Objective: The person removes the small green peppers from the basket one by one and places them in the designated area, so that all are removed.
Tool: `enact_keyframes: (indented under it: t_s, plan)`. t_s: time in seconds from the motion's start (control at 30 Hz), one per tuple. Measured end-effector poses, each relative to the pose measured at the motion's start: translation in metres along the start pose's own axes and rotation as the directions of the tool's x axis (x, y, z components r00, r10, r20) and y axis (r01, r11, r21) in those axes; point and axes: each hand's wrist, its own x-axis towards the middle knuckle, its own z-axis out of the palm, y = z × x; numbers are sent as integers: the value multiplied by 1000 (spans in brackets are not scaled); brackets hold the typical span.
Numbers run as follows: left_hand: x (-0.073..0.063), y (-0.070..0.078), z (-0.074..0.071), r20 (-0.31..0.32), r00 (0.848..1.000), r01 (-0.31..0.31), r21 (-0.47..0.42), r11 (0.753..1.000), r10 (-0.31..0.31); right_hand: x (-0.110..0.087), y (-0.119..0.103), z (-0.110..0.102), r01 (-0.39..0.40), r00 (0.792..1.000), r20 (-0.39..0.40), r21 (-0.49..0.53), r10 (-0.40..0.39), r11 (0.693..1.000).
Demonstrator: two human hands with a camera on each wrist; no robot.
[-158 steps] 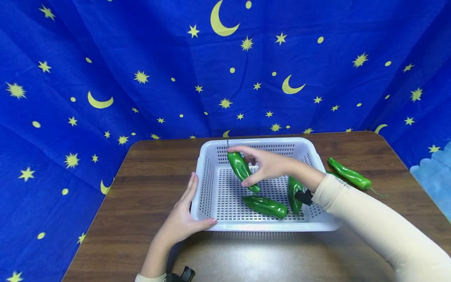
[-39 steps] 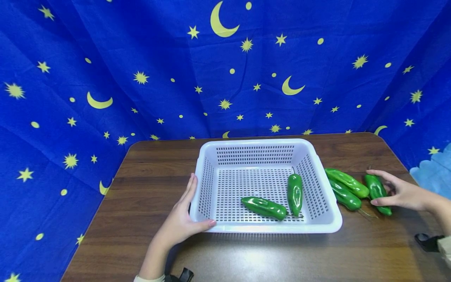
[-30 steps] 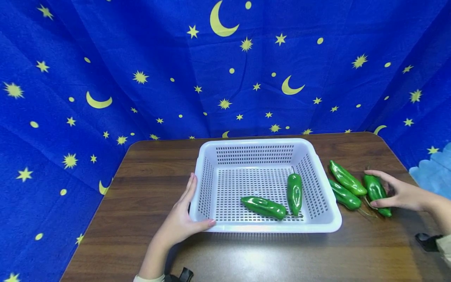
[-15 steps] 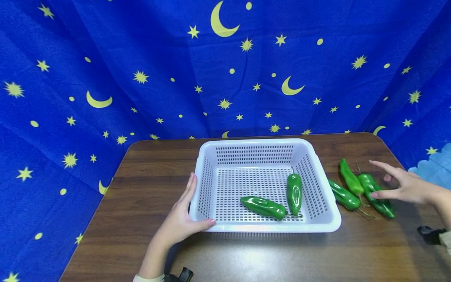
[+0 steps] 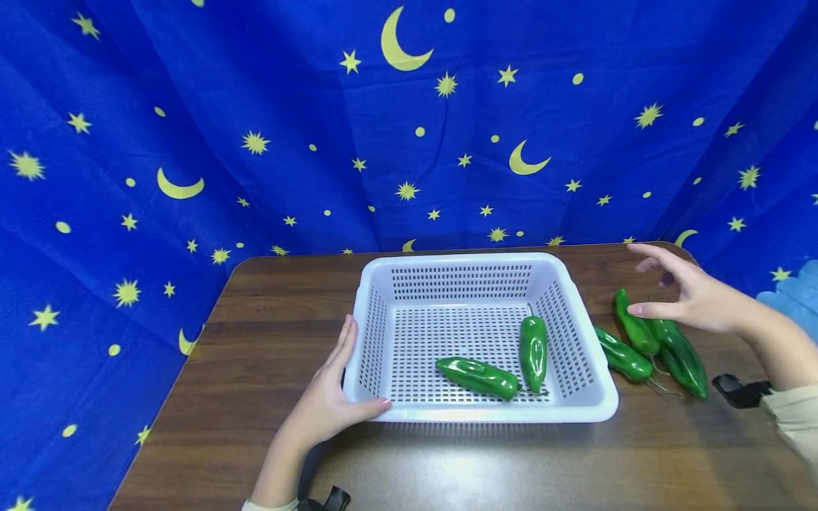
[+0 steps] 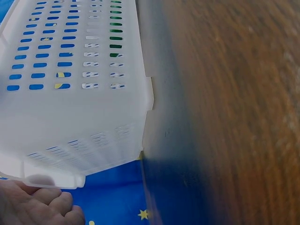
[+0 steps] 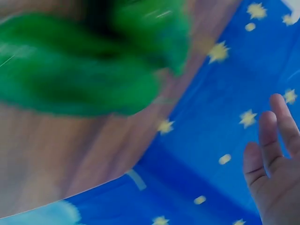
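At the left front corner of the white plastic basket (image 5: 482, 411), my left hand (image 5: 329, 394) holds the rim, thumb on the front edge and fingers along the side. Inside lie two green peppers: one lengthwise near the front (image 5: 478, 377), another pepper (image 5: 533, 353) by the right side. My right hand (image 5: 699, 294) hovers over the peppers right of the basket, fingers spread and holding nothing. Below it are a lighter green pepper (image 5: 634, 328), a dark pepper (image 5: 682, 358) partly hidden by the hand, and a third pepper (image 5: 625, 356) against the basket. The right wrist view shows blurred peppers (image 7: 79, 79).
The brown wooden table (image 5: 268, 319) extends left and in front of the basket. A blue curtain (image 5: 287, 106) with yellow stars and moons hangs behind and at both sides. Light blue cloth (image 5: 792, 298) shows at the far right.
My right hand earlier held a pepper over the basket; later it let go of a pepper on the table at right, then rose leftward. The lighter pepper shifted right and turned. Left hand stayed.
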Motion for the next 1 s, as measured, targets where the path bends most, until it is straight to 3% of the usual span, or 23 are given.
enact_keyframes:
  t_s: [0.27,0.47,0.67,0.8,1.0]
  plan:
    - [-1,-3,1,-4,1000,-2,3,1000,2,31,-58,8,43,998,51,45,-46,998]
    - [-1,-4,2,-8,1000,-18,-2,1000,18,48,-85,20,84,989,108,153,-101,985]
    - [-1,-1,1,-4,1000,5,-3,1000,-5,58,-107,30,148,977,132,164,-170,975]
    - [-1,0,0,-2,1000,8,5,1000,-8,61,-122,41,216,958,160,137,-237,967]
    - [-1,1,0,-3,1000,14,8,1000,-14,62,-140,58,291,907,268,160,-325,943]
